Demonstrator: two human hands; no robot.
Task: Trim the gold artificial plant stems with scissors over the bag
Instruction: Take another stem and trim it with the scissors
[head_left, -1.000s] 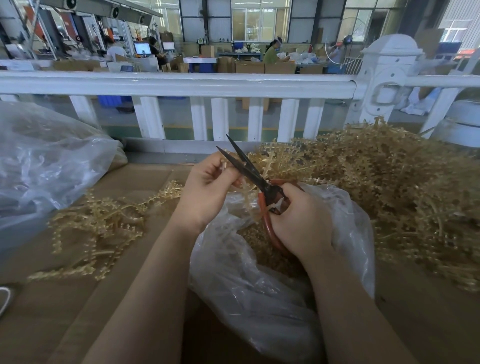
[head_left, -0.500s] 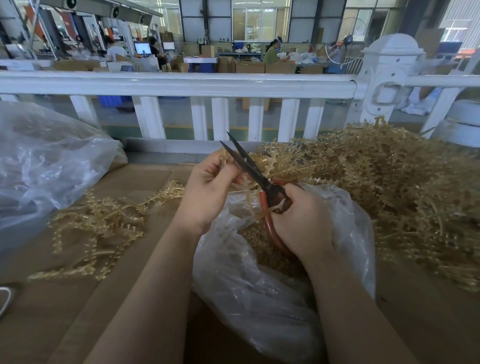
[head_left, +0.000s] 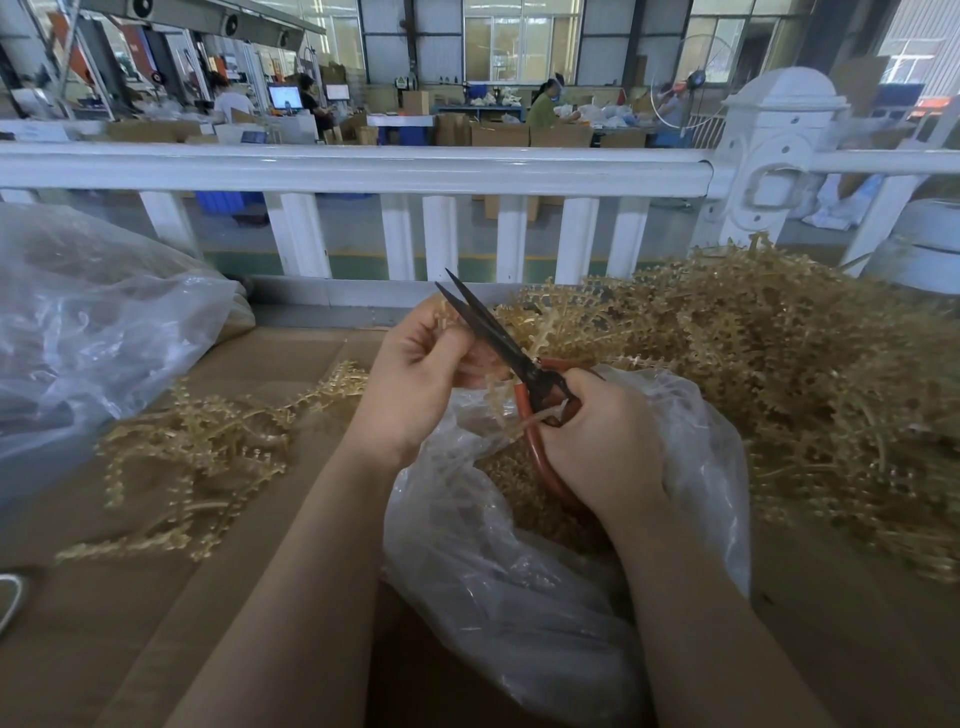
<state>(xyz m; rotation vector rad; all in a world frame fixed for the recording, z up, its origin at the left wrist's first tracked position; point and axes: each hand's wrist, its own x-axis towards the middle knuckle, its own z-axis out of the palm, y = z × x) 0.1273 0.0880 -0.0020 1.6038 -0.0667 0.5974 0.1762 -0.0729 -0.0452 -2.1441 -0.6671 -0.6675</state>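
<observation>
Beyond a white railing (head_left: 363, 169) lies a factory floor of cartons and lit screens, none of their writing legible, while on the brown cardboard surface (head_left: 130, 597) a big heap of gold stems (head_left: 779, 374) fills the right and a smaller pile (head_left: 208, 447) lies left beside a crumpled plastic sack (head_left: 93, 332). Over the open clear bag (head_left: 519, 597) holding cuttings, the right hand (head_left: 602, 441) curls round the red-handled scissors (head_left: 498, 332), blades parted. The left hand (head_left: 415, 374) pinches a stem (head_left: 447, 314) against them.
</observation>
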